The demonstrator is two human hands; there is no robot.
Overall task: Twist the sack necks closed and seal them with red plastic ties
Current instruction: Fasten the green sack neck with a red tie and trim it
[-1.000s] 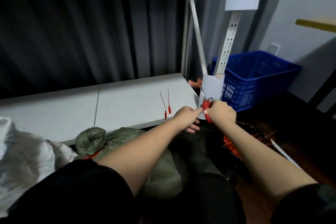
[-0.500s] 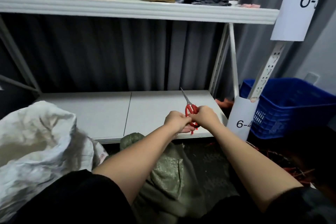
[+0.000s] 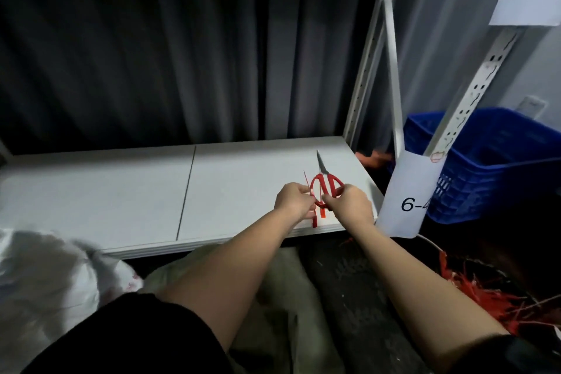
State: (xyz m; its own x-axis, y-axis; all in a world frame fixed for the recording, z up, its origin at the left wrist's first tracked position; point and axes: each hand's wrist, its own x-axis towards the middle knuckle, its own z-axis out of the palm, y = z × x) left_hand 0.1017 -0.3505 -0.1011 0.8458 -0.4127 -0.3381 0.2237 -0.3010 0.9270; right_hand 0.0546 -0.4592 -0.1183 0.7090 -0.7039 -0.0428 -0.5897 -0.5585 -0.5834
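Hands meet above the front edge of the lower white shelf (image 3: 121,191). The left hand (image 3: 293,202) has its fingers curled around red plastic ties (image 3: 315,218), whose ends hang down below the fist, while a thin red tip pokes up above it. The right hand (image 3: 349,206) grips the red handles of a pair of scissors (image 3: 326,184), and the closed blade points up and away over the shelf. Both hands press close together, the scissor loops sitting between them.

Below the forearms, on the floor, lies a green woven sack (image 3: 279,282), partly hidden by the arms. To the left sits a white sack (image 3: 45,276), crumpled and blurred. At the lower right, a heap of loose red ties (image 3: 473,291) spreads over the dark floor.

Behind the shelf hangs a dark grey curtain (image 3: 151,64). On the right, a perforated metal upright (image 3: 473,82) carries a white paper label (image 3: 409,197) marked 6-4, though the last figure is cut off by the post's edge. Past it stands a blue plastic crate (image 3: 501,161) against the wall.
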